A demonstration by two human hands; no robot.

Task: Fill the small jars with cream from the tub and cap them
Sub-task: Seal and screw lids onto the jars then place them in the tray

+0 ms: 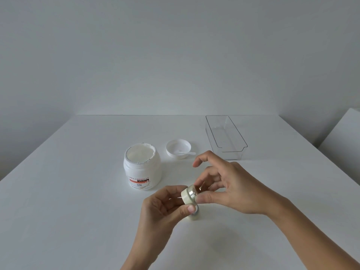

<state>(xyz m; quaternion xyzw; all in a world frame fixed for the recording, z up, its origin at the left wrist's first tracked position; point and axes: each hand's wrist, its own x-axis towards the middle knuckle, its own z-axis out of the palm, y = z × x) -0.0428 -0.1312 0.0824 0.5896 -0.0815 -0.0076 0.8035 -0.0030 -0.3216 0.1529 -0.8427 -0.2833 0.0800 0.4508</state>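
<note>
Reading "UREA CREAM 10" — tub (142,166) stands open, uncapped.

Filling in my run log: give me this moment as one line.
hands: left and right both hold small jar | cream tub: open | tub lid: upturned, spatula inside | clear bin: empty

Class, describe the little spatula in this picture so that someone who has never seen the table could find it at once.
Start at the big open cream tub near the middle of the white table. Just to its right lies the tub's white lid, turned upside down. The spatula rests in it, a thin white stick, its handle poking out over the lid's right rim, the only slender thing there.
</note>
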